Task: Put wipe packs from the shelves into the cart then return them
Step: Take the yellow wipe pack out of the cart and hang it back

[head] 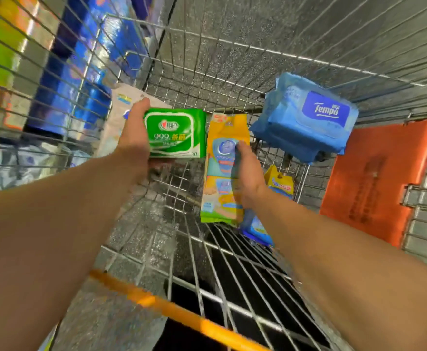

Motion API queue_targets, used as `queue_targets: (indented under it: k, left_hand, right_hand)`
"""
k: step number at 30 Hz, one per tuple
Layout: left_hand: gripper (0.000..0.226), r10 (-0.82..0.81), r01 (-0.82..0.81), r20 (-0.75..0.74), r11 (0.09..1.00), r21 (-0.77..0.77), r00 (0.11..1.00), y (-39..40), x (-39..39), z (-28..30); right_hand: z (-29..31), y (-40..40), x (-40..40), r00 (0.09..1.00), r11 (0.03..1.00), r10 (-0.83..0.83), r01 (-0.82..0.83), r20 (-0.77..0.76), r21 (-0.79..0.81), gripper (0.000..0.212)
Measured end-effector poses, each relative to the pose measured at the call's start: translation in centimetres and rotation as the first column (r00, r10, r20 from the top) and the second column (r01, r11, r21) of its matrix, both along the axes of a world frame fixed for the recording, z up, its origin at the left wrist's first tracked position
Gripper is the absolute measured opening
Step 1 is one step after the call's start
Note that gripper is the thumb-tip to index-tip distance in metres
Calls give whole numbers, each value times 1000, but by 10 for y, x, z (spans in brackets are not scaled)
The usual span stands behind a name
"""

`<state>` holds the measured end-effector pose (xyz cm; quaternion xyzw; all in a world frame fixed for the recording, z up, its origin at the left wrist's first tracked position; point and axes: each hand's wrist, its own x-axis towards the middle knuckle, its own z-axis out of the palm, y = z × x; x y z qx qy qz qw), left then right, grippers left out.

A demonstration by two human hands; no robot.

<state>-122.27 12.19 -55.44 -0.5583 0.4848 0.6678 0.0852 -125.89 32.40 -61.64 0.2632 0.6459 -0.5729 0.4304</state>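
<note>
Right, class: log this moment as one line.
left hand: holds green pack | right hand: holds yellow pack | blue pack: in cart

Green wipe pack [175, 133]: white-bordered label, "999" and "30" printed, face up, lifted above the cart's wire floor [232, 262].

Yellow wipe pack [224, 168]: long multi-pack strip with blue round lid panels, upright and slightly tilted, just right of the green one, lower end near the wire floor.

Blue Tempo wipe pack [306, 117]: bundle with dark blue flip-lid label, tilted against the cart's right side.

Smaller yellow-and-blue pack [279, 184]: partly hidden behind the yellow strip, low in the cart.

White pack [118, 115]: leaning at the cart's left wall, mostly hidden.
</note>
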Motion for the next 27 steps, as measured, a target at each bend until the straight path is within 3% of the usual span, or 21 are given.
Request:
queue_targets:
  k: [2,5,9,14,16,19,20,22,24,27]
  left_hand:
    - [52,45,-46,-30,998,-52,999,-8,5,23]
    - [51,99,-111,-91,985,-135,991,-21,14,69]
    - [61,140,-187,-198,950,-248,970,-37,26,145]
    - [62,171,-277,-376,928,-248,910,-55,57,239]
    - [68,157,-287,-425,921,-262,891,-62,79,273]
    - [97,176,-349,-462,880,-322,869,-83,117,319]
    - [99,184,-373,-475,862,-342,860,-90,132,338]
    - [80,210,-438,-536,831,-342,818,-99,165,382]
    - [71,262,-511,-564,788,-343,783,-108,203,418]
    - [84,292,-598,-617,710,-373,731,-134,264,453]
  right_hand:
    - [21,-8,-9,1000,1000,-11,11,10,-9,75]
    - [75,-20,-14,998,997,-51,50,-31,-55,66]
    - [147,-45,-16,991,987,-91,78,-96,-138,78]
    - [220,-80,-14,958,990,18,-56,-285,-126,110]
    - [261,-96,-6,932,988,27,-80,-362,-131,104]
    - [352,-117,30,874,975,70,-163,-481,-154,83]
    - [375,-125,40,847,970,77,-185,-526,-157,76]
    - [417,-141,62,811,954,112,-250,-575,-166,70]
    - [455,-158,88,759,929,149,-327,-634,-173,79]
    - [492,-191,126,658,893,176,-419,-732,-162,99]
